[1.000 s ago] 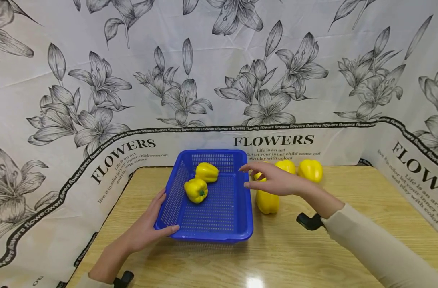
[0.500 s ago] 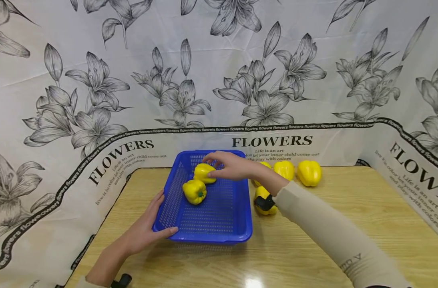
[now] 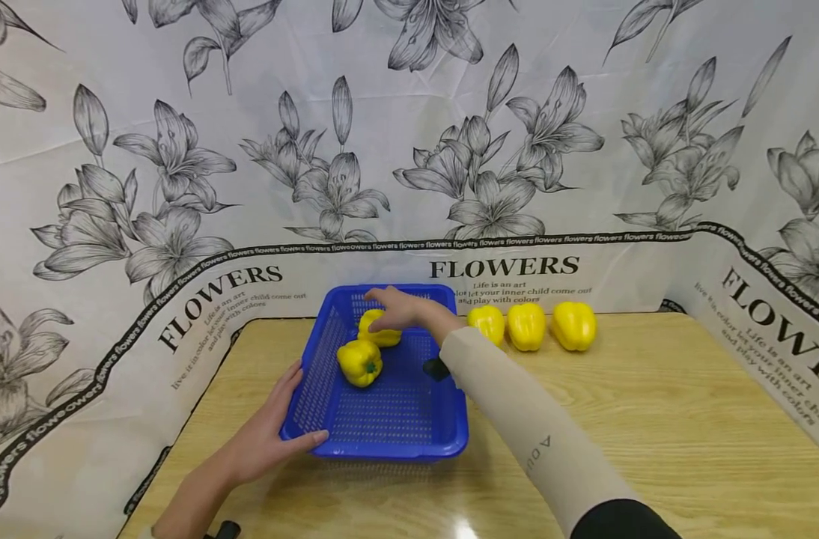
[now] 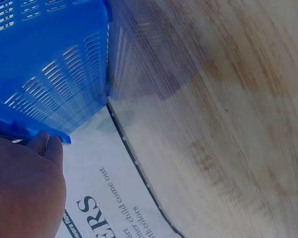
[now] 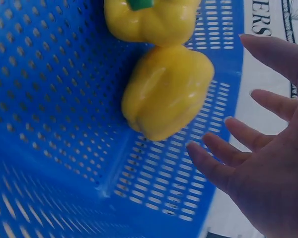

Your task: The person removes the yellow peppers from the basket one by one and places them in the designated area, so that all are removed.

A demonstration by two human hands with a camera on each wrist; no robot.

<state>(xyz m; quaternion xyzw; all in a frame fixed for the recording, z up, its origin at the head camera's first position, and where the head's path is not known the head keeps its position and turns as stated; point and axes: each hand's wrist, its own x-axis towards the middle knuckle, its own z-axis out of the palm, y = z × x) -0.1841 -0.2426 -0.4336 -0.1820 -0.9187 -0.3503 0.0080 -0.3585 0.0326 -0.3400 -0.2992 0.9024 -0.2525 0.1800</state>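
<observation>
A blue perforated plastic basket (image 3: 389,427) stands on the table. My left hand (image 3: 268,438) grips its near left corner, thumb over the rim and fingers along the outer side; the left wrist view shows fingertips at the rim (image 4: 20,130). Two yellow bell peppers lie inside: one with its green stem facing me (image 3: 359,364), and another behind it (image 3: 381,338). Over the rear pepper hovers my right hand (image 3: 404,308). In the right wrist view its spread fingers (image 5: 211,166) are apart from that pepper (image 5: 169,91) and hold nothing.
Three more yellow bell peppers, the left (image 3: 486,323), middle (image 3: 526,326) and right one (image 3: 574,326), sit in a row right of the basket. A flower-printed cloth (image 3: 355,262) stands behind the wooden table (image 3: 638,404).
My right hand has moved left from above the table peppers to over the basket's rear pepper. The pepper nearest me on the table is now hidden by my sleeve. My left hand keeps its grip.
</observation>
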